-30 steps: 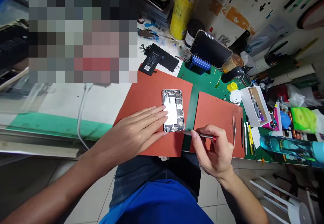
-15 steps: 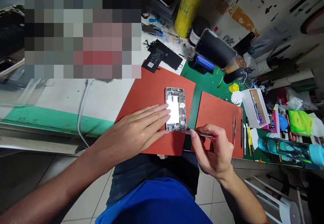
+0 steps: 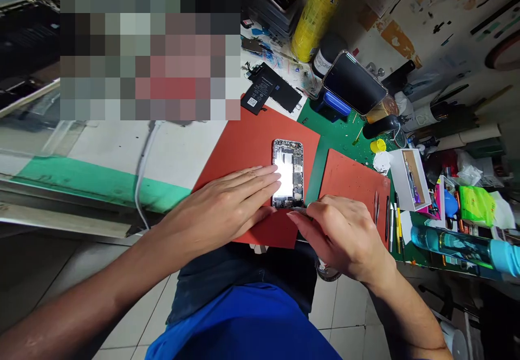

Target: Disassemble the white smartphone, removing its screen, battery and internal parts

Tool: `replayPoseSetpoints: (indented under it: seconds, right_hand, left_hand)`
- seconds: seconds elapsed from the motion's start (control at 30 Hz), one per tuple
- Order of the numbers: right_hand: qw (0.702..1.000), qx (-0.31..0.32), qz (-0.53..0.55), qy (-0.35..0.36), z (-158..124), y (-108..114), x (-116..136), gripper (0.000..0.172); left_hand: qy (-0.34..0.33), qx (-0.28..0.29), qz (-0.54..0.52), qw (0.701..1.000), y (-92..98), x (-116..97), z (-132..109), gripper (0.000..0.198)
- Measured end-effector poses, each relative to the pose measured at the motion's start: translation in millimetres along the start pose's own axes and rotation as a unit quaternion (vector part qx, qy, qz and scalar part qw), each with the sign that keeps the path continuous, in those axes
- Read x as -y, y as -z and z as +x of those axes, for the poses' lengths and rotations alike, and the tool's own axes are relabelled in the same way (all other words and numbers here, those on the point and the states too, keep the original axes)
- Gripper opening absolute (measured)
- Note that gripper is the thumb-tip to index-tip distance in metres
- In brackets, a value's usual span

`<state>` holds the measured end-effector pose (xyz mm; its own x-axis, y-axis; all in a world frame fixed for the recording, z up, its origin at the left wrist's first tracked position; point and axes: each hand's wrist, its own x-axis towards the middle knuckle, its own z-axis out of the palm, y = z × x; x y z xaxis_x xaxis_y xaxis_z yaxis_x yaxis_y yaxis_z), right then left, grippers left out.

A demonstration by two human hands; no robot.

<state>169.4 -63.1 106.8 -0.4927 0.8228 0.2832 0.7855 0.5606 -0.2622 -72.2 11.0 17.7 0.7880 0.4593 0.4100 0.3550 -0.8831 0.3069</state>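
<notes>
An opened phone, its battery bay and circuit board bare, lies on the left red mat. My left hand rests flat with fingers stretched out, its fingertips over the phone's left edge. At the phone's lower edge, my right hand is closed round a slim screwdriver. Only a short metal part of that tool shows; my fingers hide the rest.
Black phone batteries lie at the mat's far edge. A phone on a stand is behind. On the right are a second red mat, tweezers, a white box and a blue bottle. A white cable hangs left.
My right hand has turned over more and shifted nearer the phone's lower edge, covering most of the screwdriver. My left hand stays on the phone. The view has shifted slightly.
</notes>
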Motion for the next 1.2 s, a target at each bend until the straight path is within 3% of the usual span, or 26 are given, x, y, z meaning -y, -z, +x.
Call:
replayPoseSetpoints:
  seconds: [0.23, 0.37, 0.53, 1.2]
  right_hand:
    - [0.998, 0.053, 0.026, 0.011, 3.3, 3.6, 0.2, 0.023]
    - [1.000, 0.020, -0.002, 0.002, 7.2, 5.0, -0.2, 0.018]
    - [0.999, 0.030, 0.043, 0.009, 8.7, 3.6, -1.0, 0.014]
    - [0.999, -0.012, 0.026, -0.016, 6.3, 1.3, -0.9, 0.012]
  left_hand:
    - [0.004, -0.015, -0.012, 1.000, -2.5, 0.5, 0.3, 0.042]
    - [0.005, -0.022, -0.020, 1.000, -2.7, 1.8, 0.1, 0.042]
    - [0.003, -0.025, -0.022, 0.999, -2.9, 1.7, 0.6, 0.041]
    - [0.028, -0.021, -0.079, 0.996, -2.8, 3.4, -0.7, 0.045]
